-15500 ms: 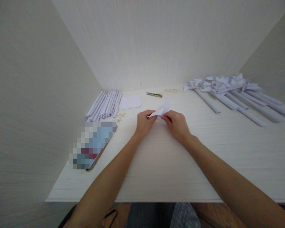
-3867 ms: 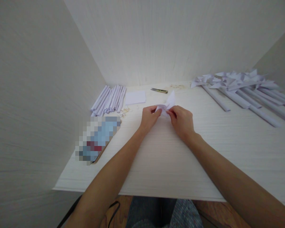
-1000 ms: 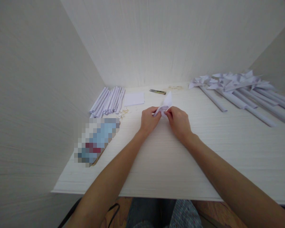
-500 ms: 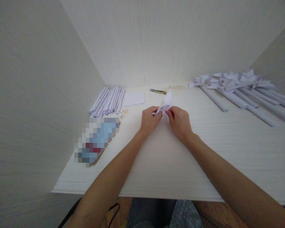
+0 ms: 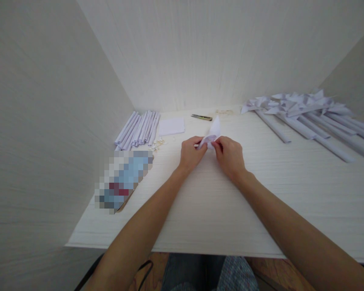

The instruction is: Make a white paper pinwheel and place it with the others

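- Folded paper piece [image 5: 212, 130]: held just above the surface [image 5: 206, 202], pinched at its near end.
- Left hand [image 5: 190, 152] and right hand [image 5: 230, 155]: each grip clamped on it, equally near.
- Long axis: pointed tip rises away from both grips, toward the back wall.

The setting is presenting as a small paper-craft work booth rather than a home room. A pale wood-grain tabletop [image 5: 218, 202] is sitting boxed in by plain matching partition walls [image 5: 42, 121] on three sides. A batch of rolled white paper tubes [image 5: 138, 128] is lying at the left rear, and a pile of finished white paper pinwheels on paper sticks [image 5: 306, 113] is lying at the right rear. A small utility knife [image 5: 202, 117] is resting near the back wall.
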A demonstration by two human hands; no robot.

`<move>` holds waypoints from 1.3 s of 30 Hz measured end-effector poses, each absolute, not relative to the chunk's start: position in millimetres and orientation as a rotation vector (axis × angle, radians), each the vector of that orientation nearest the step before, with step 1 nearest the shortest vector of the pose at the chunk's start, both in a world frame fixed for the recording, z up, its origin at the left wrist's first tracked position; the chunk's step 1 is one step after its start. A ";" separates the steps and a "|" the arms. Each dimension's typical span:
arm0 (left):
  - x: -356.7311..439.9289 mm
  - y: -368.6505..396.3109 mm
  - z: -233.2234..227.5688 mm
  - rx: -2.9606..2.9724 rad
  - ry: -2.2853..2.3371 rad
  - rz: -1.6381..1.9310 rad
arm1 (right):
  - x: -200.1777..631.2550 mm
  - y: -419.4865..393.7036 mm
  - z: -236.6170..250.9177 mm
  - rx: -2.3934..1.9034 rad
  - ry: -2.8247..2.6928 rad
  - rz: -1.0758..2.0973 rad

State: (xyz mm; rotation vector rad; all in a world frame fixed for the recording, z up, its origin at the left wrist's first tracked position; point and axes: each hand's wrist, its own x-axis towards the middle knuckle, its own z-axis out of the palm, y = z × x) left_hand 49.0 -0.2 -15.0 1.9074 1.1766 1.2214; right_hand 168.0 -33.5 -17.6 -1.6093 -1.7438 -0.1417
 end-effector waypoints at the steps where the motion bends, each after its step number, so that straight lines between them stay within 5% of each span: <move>1: 48.9 -0.4 -14.9 1.908 1.172 1.220 | 168.1 -33.8 -17.2 -1.607 -1.738 -0.141; 39: 48.7 -1.1 -14.6 1.918 1.163 1.203 | 168.3 -33.5 -15.6 -1.664 -1.764 -0.066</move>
